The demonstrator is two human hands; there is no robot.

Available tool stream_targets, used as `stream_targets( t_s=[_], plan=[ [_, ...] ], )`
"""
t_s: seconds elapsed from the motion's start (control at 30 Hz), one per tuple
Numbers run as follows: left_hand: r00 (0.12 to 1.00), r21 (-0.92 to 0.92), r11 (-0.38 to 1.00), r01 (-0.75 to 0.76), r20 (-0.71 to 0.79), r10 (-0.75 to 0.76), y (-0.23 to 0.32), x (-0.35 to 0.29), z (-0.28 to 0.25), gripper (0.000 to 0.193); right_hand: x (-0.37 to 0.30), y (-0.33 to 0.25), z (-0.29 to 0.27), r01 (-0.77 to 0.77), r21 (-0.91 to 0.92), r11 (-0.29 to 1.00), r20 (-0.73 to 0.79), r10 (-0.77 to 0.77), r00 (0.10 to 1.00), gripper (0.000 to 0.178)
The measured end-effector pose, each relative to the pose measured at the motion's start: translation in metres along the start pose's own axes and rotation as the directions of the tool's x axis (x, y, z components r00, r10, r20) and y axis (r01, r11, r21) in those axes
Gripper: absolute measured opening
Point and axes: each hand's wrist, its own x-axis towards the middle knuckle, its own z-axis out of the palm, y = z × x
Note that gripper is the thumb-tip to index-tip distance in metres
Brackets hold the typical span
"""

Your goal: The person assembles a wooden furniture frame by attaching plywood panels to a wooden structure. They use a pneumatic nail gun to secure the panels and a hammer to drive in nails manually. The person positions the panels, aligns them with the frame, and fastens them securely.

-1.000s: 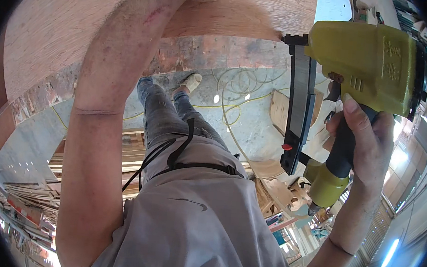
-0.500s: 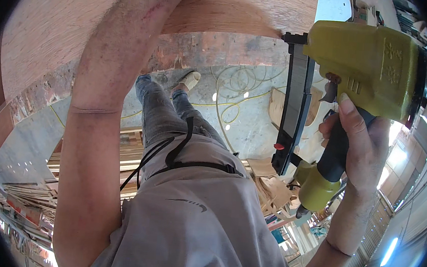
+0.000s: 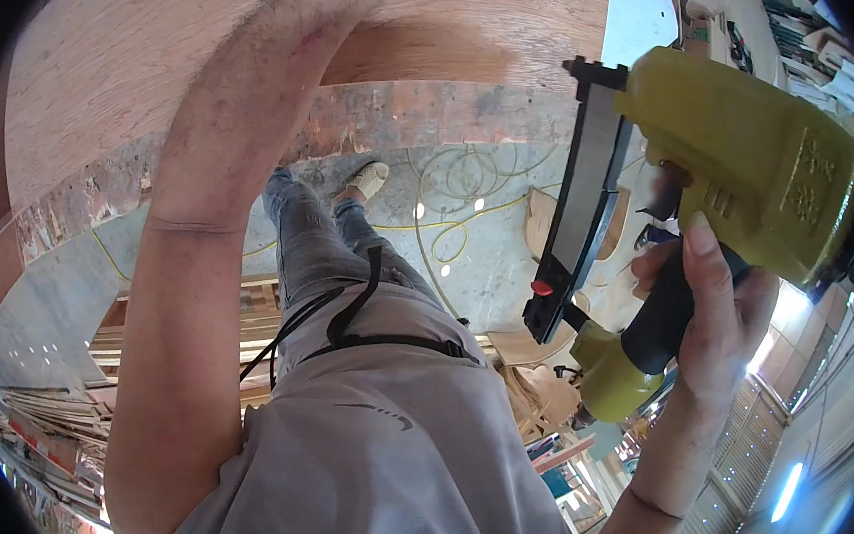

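while right hand wraps closed round nail gun, left hand unseen, grip cannot be told.

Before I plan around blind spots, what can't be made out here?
In the head view:
Left hand: cut off by top edge.
Wood panel: top edge cuts it; left forearm covers part.
Right hand: fingers partly hidden by nail gun.
Upper-right clutter: too small to identify.

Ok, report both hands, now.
Left hand: out of view past the top edge; can't tell.
Right hand: closed, holding the yellow-green nail gun.
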Motion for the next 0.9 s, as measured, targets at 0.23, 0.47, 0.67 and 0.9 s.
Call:
stream_targets(
  t_s=[0.23,0.47,0.67,0.9],
  plan=[
    [0.997,0.158,0.985,-0.074,0.046,0.068,-0.006,0.007,0.010,0.040,-0.002,-0.003,0.010,-0.076,0.001,0.997,0.166,0.075,0.983,0.036],
    [0.994,0.082,0.993,-0.082,0.082,0.075,-0.003,0.011,0.026,0.040,-0.003,-0.002,0.020,-0.119,-0.028,0.992,0.148,0.122,0.981,0.036],
    [0.998,-0.033,0.998,0.054,-0.009,-0.054,-0.018,0.004,0.006,0.044,-0.001,-0.005,0.027,-0.103,-0.039,0.994,0.213,0.109,0.971,0.036],
    [0.999,0.015,1.000,-0.024,0.023,0.024,-0.001,0.008,0.018,0.048,-0.001,-0.002,0.031,-0.095,-0.056,0.994,0.180,0.104,0.978,0.033]
  ],
)
